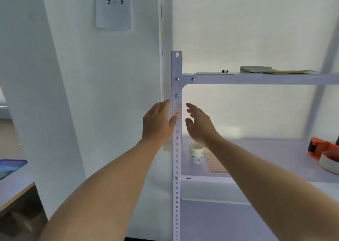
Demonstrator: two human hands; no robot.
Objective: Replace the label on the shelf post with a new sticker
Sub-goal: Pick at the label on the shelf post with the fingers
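the left hand (157, 123) was found flat and open, fingers straight, laid against the left edge of the shelf post (176, 167), with its thumb touching the post just below the label (177, 113); nothing was held in it. the right hand (199, 125) was likewise found open, fingers loosely spread and slightly curved, raised just beside the right edge of the post but apart from it, with nothing gripped. the label, a small orange-printed sticker, was noted on the front face of the post, between the two hands and below the bolted corner of the upper shelf (256, 79). the flanking position was judged to steady the post on the left and to give the right fingers access to a label corner; whether this was the old label or the new one could not be told. on the lower shelf (266, 160), just behind the post, a paper cup (196, 153) and a sheet of stickers (215, 162) were recorded side by side, presumably kept within reach as supply. a tape dispenser (322, 150) was noted well apart at the right, and a marker (224, 71) on the upper shelf.
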